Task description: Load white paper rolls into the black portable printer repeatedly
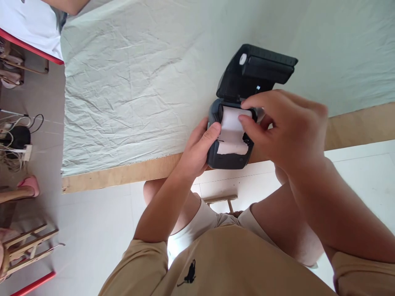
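Observation:
A dark portable receipt printer (230, 162) sits at the front edge of the cloth-covered table, its black lid (257, 72) swung up and away from me. Inside the compartment lies a white paper roll (233, 119), with a loose end of paper reaching toward the front of the printer. My left hand (199, 148) is closed around the printer's left side, thumb over the rim. At the roll's right end, my right hand (277, 123) has thumb and forefinger pinched on the paper. Its other fingers are curled and partly hidden.
Pale green wrinkled cloth (129, 82) covers the table, with a bare wooden edge (123, 174) along the front. Another person's arm (66, 5) shows at the top left. Tangled cables (15, 139) and a wooden stool (27, 246) are on the floor at left.

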Demonstrator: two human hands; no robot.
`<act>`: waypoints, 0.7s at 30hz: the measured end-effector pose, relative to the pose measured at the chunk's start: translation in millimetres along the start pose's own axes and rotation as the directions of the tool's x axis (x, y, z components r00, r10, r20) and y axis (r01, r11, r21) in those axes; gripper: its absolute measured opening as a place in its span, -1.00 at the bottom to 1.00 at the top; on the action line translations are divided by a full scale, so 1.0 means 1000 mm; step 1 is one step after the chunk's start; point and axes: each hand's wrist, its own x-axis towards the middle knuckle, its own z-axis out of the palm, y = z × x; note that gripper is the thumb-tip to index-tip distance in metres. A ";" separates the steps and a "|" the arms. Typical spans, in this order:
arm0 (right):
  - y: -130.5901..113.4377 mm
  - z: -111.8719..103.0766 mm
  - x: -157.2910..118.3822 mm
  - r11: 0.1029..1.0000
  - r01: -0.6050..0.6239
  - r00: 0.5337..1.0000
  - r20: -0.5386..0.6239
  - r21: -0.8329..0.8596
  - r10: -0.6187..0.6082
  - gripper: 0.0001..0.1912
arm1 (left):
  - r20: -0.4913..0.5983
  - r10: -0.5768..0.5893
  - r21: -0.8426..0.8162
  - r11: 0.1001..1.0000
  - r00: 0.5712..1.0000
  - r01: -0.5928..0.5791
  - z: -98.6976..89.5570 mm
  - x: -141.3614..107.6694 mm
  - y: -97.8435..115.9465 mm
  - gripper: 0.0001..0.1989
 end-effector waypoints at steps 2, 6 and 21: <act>-0.001 -0.001 0.002 0.998 -0.003 0.995 0.096 -0.070 0.010 -0.92 | -0.024 0.005 0.012 1.000 1.000 -0.004 0.000 0.000 0.000 -0.49; -0.017 -0.007 0.001 0.958 0.037 0.975 0.221 -0.285 0.028 -0.68 | -0.058 -0.005 -0.004 1.000 0.998 0.005 0.001 -0.002 0.001 -0.53; -0.012 -0.011 0.017 0.957 -0.037 0.876 0.452 -0.289 0.171 -0.87 | -0.061 -0.018 -0.008 1.000 0.998 0.017 0.007 -0.004 0.006 -0.59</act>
